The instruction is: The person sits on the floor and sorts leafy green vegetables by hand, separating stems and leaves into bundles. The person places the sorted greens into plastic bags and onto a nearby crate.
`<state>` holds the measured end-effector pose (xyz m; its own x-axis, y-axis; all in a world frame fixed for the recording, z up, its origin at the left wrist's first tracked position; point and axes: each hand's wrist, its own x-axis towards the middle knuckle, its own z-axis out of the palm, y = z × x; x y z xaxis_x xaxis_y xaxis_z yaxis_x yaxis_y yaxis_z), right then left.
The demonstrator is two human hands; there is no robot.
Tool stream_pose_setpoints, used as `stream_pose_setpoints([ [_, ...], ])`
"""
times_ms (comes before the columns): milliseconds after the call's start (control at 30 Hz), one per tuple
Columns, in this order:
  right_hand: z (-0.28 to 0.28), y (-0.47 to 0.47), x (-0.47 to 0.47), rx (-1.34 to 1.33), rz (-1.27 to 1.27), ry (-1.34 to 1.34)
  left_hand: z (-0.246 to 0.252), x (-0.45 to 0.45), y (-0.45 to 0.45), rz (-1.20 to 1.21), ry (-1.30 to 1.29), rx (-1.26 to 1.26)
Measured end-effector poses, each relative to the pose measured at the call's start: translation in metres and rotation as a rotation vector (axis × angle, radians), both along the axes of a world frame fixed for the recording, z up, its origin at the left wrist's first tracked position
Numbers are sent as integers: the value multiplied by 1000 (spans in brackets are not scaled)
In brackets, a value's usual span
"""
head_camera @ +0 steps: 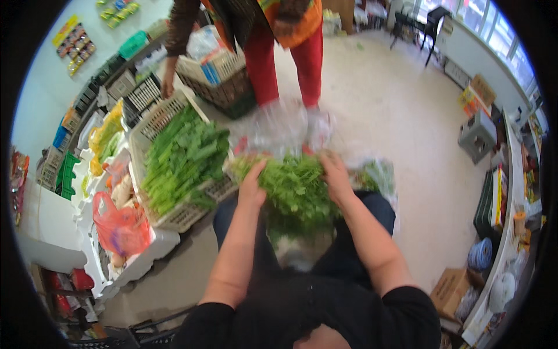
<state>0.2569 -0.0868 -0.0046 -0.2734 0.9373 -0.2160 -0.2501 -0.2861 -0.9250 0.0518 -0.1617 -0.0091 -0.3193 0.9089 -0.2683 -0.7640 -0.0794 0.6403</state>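
Note:
Between my knees, a loose bunch of leafy green herbs point(296, 183), perhaps coriander or celery, is held from both sides. My left hand point(253, 185) grips its left side, and my right hand point(336, 176) grips its right side, near the leaf tops. Motion blurs the leaves, and they hide some of my fingers. Just beyond the bunch lies a crumpled clear plastic bag point(279, 126). More greens in clear wrapping point(377, 176) sit by my right knee. To my left, a cream plastic crate point(144, 163) holds long-stemmed leafy greens point(183, 152).
A person in red trousers point(261, 65) stands ahead, one hand point(168, 83) at the crate's far corner. White foam boxes point(157, 244) with vegetables and a red plastic bag point(122, 224) stand left. Stacked crates point(218, 83) lie beyond. A grey stool point(477, 135) and shelving point(505, 205) line the right.

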Motion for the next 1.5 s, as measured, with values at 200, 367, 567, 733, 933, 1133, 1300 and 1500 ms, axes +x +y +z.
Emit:
stream_pose_setpoints([
  [200,2,26,21,98,1,127,11,1,12,47,116,55],
  [367,-3,53,41,54,-166,178,37,-6,4,138,65,21],
  [567,-3,59,44,20,-122,235,40,-17,15,31,-30,73],
  [733,-3,65,43,64,-52,250,32,-20,15,-1,-20,68],
  [933,-13,75,39,33,-99,256,48,-26,-1,-5,-105,152],
  [1133,-14,69,41,9,-17,316,38,-27,-8,106,-116,-11],
  [1300,-24,65,36,-47,-69,190,51,-43,-18,70,-147,147],
  [1500,-29,57,26,54,76,90,44,-15,-15,136,134,145],
])
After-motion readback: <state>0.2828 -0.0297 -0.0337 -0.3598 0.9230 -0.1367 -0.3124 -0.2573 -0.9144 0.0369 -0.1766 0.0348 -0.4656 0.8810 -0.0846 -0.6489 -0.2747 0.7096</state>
